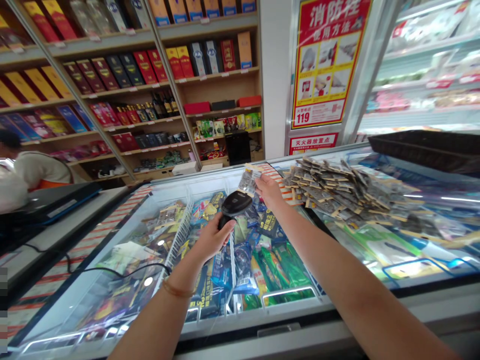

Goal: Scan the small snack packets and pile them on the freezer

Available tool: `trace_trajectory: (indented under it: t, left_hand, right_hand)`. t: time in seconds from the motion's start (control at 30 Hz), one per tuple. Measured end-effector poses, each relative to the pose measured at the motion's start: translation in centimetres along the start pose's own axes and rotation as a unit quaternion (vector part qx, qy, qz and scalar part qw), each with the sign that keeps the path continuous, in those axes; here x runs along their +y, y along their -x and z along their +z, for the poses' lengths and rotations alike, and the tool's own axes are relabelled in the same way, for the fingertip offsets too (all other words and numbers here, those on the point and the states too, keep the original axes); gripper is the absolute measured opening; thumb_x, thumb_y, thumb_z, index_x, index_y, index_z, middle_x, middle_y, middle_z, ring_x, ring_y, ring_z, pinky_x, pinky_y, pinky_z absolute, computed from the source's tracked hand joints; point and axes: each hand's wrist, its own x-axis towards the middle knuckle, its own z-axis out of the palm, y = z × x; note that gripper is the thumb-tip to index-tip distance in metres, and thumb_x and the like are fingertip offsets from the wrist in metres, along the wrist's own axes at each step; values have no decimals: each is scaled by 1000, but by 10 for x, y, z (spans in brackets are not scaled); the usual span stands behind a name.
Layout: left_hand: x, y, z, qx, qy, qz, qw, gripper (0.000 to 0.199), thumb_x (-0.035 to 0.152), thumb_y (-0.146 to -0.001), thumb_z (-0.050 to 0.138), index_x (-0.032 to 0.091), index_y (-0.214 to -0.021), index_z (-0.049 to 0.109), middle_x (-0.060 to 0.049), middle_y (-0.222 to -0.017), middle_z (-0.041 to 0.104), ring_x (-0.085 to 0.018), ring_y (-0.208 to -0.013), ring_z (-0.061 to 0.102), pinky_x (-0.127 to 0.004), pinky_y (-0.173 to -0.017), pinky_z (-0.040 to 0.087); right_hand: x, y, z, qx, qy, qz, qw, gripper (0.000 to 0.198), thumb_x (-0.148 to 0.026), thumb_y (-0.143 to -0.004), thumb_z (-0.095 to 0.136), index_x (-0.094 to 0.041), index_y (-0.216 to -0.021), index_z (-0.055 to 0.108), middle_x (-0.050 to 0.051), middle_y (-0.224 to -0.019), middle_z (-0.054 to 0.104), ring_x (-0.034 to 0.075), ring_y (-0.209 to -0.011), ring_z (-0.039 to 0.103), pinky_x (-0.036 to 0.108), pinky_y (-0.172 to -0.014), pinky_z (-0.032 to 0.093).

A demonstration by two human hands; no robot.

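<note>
My left hand [214, 239] is closed round the handle of a black barcode scanner [236, 203], held over the freezer. Its head points up and to the right, towards a small flat packet [249, 180]. That packet has a clear front with dark contents and a pale edge, and my right hand [269, 191] pinches it by its right side. To the right of my right hand lies a large heap of similar packets [330, 185] on the freezer's glass top. A black cable [123, 274] runs over the glass from the left towards my left wrist.
Below my hands, a glass-topped chest freezer [150, 187] holds bagged goods in white wire baskets [180, 232]. A dark tray [423, 150] sits at the right. Shelves [210, 30] of boxes and bottles line the back wall. Another person [41, 167] is at the left edge, by a counter.
</note>
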Motion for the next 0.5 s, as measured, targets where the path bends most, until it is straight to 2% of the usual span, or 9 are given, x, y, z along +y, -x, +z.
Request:
trace_trajectory:
  t: [0.17,0.33,0.4,0.5]
  left_hand:
    - [5,2,0,-16,-17,2,1000,50,65,-80,62,19,-94,51,7,-56,47,-8,-43,41,-23,-44,35]
    - [-1,1,1,-7,-19,4,1000,51,67,-80,61,19,-96,50,7,-58,48,-8,-44,42,-23,-45,36]
    - [-3,-1,1,9,-17,0,1000,51,67,-81,61,20,-95,50,7,-58,48,-9,-44,42,-23,-45,36]
    - [-1,-4,-10,79,-48,-6,996,47,65,-81,61,21,-93,52,5,-59,52,-10,-45,46,-23,-46,36]
  right_hand:
    - [3,-2,-2,14,16,0,1000,29,-36,-76,78,-22,-100,69,3,-96,79,22,-102,72,35,-90,55]
    - [6,-4,-2,7,18,-16,1000,32,-40,-75,78,-22,-100,69,2,-91,78,22,-98,72,35,-87,56]
    - [7,-2,-1,23,17,-16,999,30,-37,-75,78,-22,-99,69,1,-89,77,20,-92,72,33,-84,57]
    - [12,2,2,66,60,18,996,23,-33,-75,77,-20,-92,68,-1,-79,74,16,-79,71,30,-77,57]
